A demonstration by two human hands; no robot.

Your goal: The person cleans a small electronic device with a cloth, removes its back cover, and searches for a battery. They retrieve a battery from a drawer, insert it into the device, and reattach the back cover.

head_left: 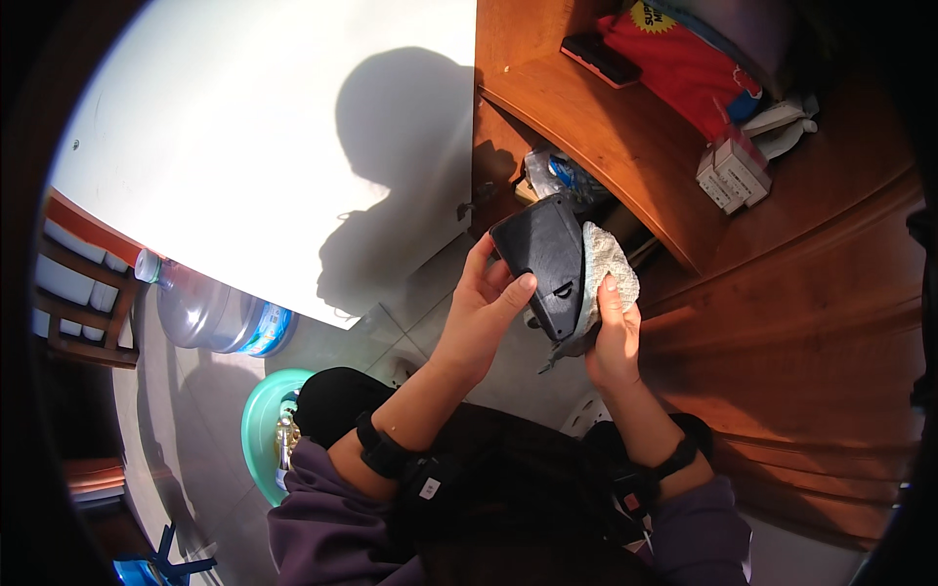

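In front of me, my left hand [476, 317] grips the left edge of a flat, black rectangular plastic case [540, 252], tilted in the air. The thumb lies across its face; the fingers go behind it. A small dark loop or catch shows near its lower corner. My right hand [616, 342] is closed around a cream, fluffy cloth [612, 262] with a pale blue-grey edge. The cloth rests along the right side of the case, and its tail hangs below. Some right-hand fingers are hidden behind the cloth.
A brown wooden cabinet [596, 112] stands at the right, with a red bag [674, 73] and small white boxes [733, 174] on its shelf. A white panel [234, 146] fills the upper left. A large clear water bottle [200, 308] and a green basin [262, 420] are on the left.
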